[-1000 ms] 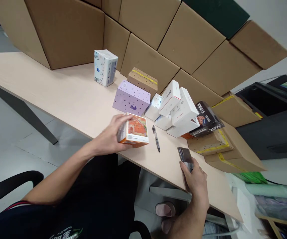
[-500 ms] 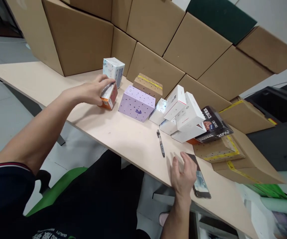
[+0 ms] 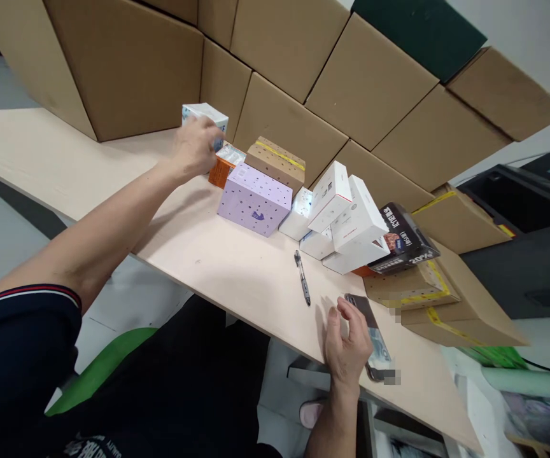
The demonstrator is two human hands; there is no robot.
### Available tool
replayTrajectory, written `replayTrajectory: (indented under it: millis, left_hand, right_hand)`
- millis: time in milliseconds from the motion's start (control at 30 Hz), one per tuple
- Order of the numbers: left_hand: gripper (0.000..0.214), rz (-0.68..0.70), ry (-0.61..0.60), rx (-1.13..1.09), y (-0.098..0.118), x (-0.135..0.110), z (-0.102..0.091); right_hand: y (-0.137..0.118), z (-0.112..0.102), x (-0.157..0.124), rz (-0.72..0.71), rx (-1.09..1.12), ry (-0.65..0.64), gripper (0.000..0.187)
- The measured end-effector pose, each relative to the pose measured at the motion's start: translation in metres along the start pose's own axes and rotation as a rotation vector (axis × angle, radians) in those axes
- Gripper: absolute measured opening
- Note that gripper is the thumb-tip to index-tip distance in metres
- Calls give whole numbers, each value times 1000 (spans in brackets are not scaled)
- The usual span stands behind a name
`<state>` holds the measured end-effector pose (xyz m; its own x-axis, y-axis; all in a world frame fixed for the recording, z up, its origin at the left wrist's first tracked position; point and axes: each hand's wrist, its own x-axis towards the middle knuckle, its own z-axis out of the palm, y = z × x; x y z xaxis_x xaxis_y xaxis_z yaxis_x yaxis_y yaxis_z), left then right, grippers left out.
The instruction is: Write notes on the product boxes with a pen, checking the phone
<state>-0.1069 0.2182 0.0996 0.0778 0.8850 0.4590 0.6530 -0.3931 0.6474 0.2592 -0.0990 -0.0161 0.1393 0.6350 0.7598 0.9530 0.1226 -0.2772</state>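
My left hand (image 3: 195,147) reaches far across the pale wooden table (image 3: 112,184), its back toward me. Its bent fingers rest on a small orange box (image 3: 218,170), which stands on the table between a white-and-blue tissue pack (image 3: 204,113) and a purple dotted box (image 3: 253,200). My right hand (image 3: 346,343) lies at the near table edge with its fingers loosely apart. Its fingertips touch the left edge of a dark phone (image 3: 374,340) that lies flat on the table. A black pen (image 3: 302,278) lies just left of that hand.
A wall of large cardboard cartons (image 3: 284,38) backs the table. Taped brown boxes (image 3: 277,162), several white boxes (image 3: 346,216) and a black printed box (image 3: 403,238) crowd the middle and right. A green chair seat (image 3: 98,366) is below.
My left hand carried the orange box from the near table edge to the back, setting it between the tissue pack and the purple box. My right hand laid the phone down flat.
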Motion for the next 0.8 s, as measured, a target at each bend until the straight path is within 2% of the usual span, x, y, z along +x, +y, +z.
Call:
replayTrajectory:
  millis: [67, 100, 133, 200, 267, 400, 433, 500, 567, 633, 700, 733, 800]
  left_hand:
    - [66, -121, 105, -24, 5, 3, -10]
    - [79, -171, 113, -40, 6, 6, -15]
    - [91, -226, 114, -60, 6, 10, -18]
    - [105, -315, 29, -90, 4, 17, -20]
    - [108, -373, -41, -105, 0, 21, -19]
    - [103, -371, -8, -85, -7, 12, -19]
    - [100, -360, 6, -64, -9, 4, -23]
    - [87, -350, 127, 34, -10, -20, -37]
    - [76, -269, 179, 132, -11, -54, -56]
    - [68, -203, 281, 171, -10, -94, -73]
    - [65, -145, 329, 38, -5, -131, -81]
    - [63, -125, 306, -97, -1, -147, -80]
    - [62, -128, 150, -401, 11, -170, -66]
  right_hand:
    - [-2, -1, 0, 2, 2, 7, 18]
    - [-3, -1, 1, 1, 3, 14, 18]
    - [-4, -1, 1, 1, 4, 22, 18]
    - [-5, -1, 2, 6, 6, 31, 18]
    - [-5, -1, 2, 23, 12, 28, 19]
    - [-3, -2, 1, 56, 48, 20, 18]
    - [-3, -3, 1, 57, 57, 22, 17]
    - [-3, -3, 1, 61, 66, 26, 17]
    - [-4, -3, 1, 68, 61, 29, 17]
    - [-7, -1, 2, 69, 48, 33, 17]
    - [-11, 2, 5, 73, 45, 37, 19]
    - [-14, 3, 7, 85, 49, 30, 20]
    - [-20, 8, 14, 127, 67, -13, 24]
